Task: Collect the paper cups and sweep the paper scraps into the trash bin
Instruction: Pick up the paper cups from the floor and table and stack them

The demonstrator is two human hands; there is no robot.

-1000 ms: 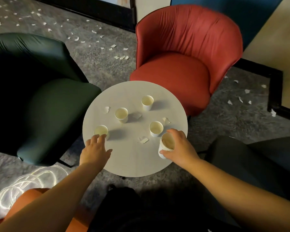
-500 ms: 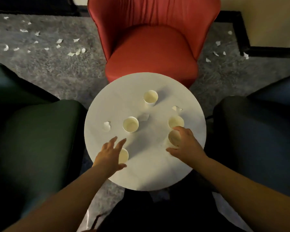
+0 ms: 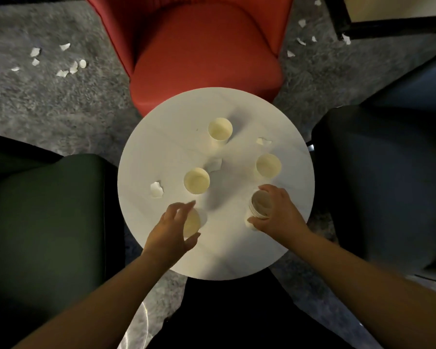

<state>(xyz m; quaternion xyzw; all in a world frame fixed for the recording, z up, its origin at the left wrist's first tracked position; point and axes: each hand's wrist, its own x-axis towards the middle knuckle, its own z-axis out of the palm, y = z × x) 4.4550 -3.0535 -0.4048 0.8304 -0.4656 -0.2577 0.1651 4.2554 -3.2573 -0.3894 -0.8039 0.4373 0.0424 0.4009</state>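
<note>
A round white table (image 3: 237, 255) carries several paper cups. My right hand (image 3: 280, 217) grips a stack of nested cups (image 3: 258, 205) near the table's right front. My left hand (image 3: 171, 230) reaches over a single cup (image 3: 193, 222), fingers spread around its rim and partly hiding it; whether it grips the cup is unclear. Three more cups stand upright: one in the middle (image 3: 196, 180), one at the right (image 3: 268, 165), one at the back (image 3: 220, 129). Paper scraps lie on the table at the left (image 3: 156, 189), the centre (image 3: 215, 164) and the right back (image 3: 262, 141).
A red armchair (image 3: 202, 46) stands behind the table, a dark green chair (image 3: 48, 210) at the left, a dark grey one (image 3: 388, 172) at the right. Torn paper scraps litter the grey carpet at the back left (image 3: 68, 69) and back right (image 3: 300, 41).
The view has swung until it looks straight down on the table. My left hand has closed in over the near cup. My right hand still holds the cup stack.
</note>
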